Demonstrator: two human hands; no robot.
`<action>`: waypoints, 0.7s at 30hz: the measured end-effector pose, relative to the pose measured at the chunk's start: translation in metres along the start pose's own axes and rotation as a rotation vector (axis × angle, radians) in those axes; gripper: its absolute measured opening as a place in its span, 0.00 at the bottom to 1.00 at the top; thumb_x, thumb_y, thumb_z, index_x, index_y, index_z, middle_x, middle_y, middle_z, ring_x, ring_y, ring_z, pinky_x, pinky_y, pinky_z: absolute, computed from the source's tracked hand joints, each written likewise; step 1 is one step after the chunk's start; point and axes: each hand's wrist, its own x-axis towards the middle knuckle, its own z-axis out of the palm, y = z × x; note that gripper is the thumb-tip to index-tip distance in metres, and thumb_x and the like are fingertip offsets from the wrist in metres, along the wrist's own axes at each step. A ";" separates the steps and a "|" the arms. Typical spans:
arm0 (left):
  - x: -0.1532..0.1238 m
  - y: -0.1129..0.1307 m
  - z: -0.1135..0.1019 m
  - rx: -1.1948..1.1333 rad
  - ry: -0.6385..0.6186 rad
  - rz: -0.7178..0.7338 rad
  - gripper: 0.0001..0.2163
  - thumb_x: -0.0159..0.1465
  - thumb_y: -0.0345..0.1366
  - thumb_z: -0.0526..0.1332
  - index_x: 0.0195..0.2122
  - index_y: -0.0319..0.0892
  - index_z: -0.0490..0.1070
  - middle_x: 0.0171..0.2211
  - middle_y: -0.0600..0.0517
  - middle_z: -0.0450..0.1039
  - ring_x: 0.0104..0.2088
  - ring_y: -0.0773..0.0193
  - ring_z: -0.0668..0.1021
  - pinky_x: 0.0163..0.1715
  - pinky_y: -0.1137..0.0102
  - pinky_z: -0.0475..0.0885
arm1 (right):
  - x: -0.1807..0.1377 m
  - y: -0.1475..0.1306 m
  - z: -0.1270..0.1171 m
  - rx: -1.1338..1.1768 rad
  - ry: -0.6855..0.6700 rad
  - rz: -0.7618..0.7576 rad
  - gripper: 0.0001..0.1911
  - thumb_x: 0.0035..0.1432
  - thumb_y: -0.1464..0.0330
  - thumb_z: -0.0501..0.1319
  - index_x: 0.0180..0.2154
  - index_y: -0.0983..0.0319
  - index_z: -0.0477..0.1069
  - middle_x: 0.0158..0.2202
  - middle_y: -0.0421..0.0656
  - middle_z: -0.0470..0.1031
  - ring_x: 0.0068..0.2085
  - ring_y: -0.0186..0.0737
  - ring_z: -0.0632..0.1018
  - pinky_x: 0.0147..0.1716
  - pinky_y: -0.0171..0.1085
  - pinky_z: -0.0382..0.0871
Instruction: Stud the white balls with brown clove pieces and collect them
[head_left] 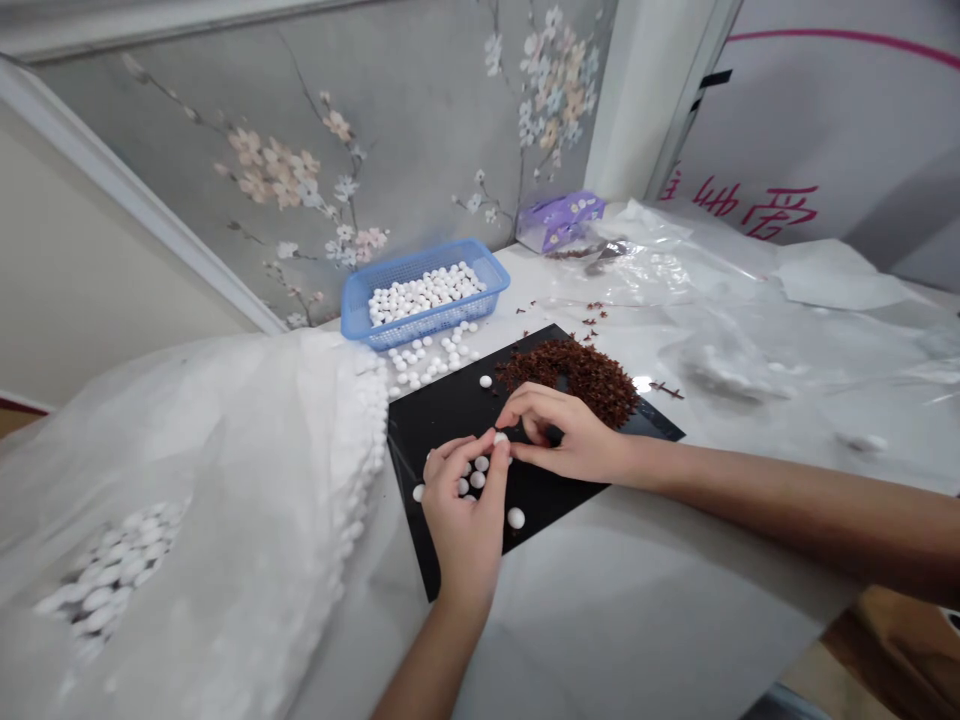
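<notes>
Head view, left hand [465,500]: thumb and forefinger are pinching a white ball [500,439] at the frame's centre.
Right hand [568,432]: fingers are curling close beside that ball, partly open; whether they are gripping anything, I cannot tell.
Black board [442,415]: lying under both hands, carrying loose balls [516,518] and, right of centre, a brown heap [606,380].
Blue basket [420,326]: holding more balls [429,290], upper centre.

Grey blossom-patterned wall [435,110] behind a white tabletop [615,570], pink lettering [780,208] on a pale panel [840,110] at right.
</notes>
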 end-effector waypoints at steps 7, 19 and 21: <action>0.001 0.003 -0.001 -0.040 -0.018 -0.069 0.08 0.55 0.40 0.64 0.34 0.44 0.77 0.37 0.48 0.74 0.40 0.61 0.76 0.42 0.69 0.70 | 0.000 -0.003 -0.001 -0.039 0.024 0.000 0.08 0.55 0.71 0.60 0.39 0.61 0.68 0.28 0.38 0.61 0.24 0.28 0.64 0.21 0.29 0.60; 0.002 0.002 -0.001 -0.090 -0.013 -0.098 0.08 0.54 0.40 0.65 0.34 0.45 0.78 0.38 0.49 0.73 0.42 0.61 0.75 0.42 0.70 0.69 | 0.000 -0.007 0.001 -0.018 0.078 -0.020 0.07 0.54 0.73 0.61 0.38 0.62 0.69 0.24 0.35 0.57 0.23 0.28 0.63 0.21 0.30 0.59; 0.002 0.002 -0.001 -0.092 -0.013 -0.097 0.08 0.54 0.40 0.65 0.34 0.45 0.78 0.37 0.49 0.73 0.42 0.62 0.75 0.42 0.71 0.69 | 0.000 -0.007 0.002 -0.020 0.083 -0.021 0.07 0.54 0.73 0.61 0.38 0.62 0.69 0.24 0.35 0.57 0.23 0.28 0.63 0.21 0.30 0.59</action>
